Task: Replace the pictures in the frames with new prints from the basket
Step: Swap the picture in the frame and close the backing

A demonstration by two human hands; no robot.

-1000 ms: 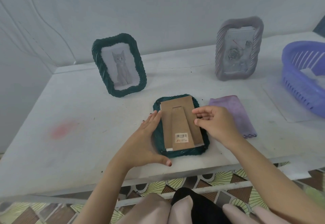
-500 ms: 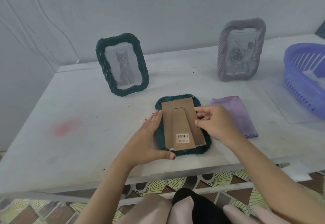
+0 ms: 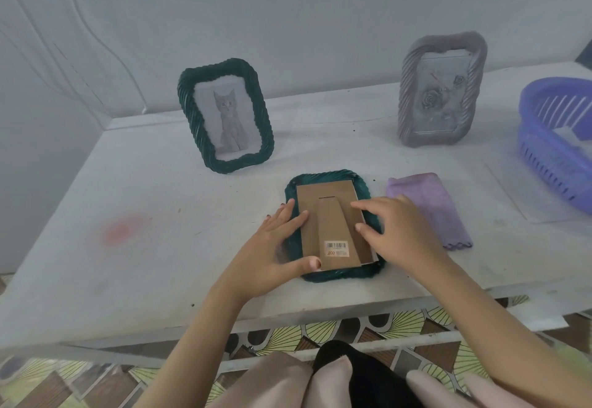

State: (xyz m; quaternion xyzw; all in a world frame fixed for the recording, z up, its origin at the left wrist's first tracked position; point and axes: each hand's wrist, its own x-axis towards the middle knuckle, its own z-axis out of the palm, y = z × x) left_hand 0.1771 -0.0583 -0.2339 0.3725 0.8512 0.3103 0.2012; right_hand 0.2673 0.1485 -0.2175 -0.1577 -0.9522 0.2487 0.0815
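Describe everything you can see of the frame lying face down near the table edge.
The face-down frame lies flat on the white table, near its front edge. Its dark green rim looks rope-twisted, with rounded corners. A brown cardboard back fills it, with an easel stand folded flat and bearing a barcode sticker. The left hand rests on its left rim, thumb at the lower edge; the right hand touches the back's right side.

Left hand (image 3: 272,247): dark red polish on thumbnail (image 3: 315,263), dark polish on two visible fingernails as well. Right hand (image 3: 400,231): nail colour too blurred to tell. Both forearms (image 3: 198,343) bare as far as view reaches. Lap at bottom of view: pale pink fabric (image 3: 278,382) in soft rounded folds, black garment (image 3: 355,372) between folds.
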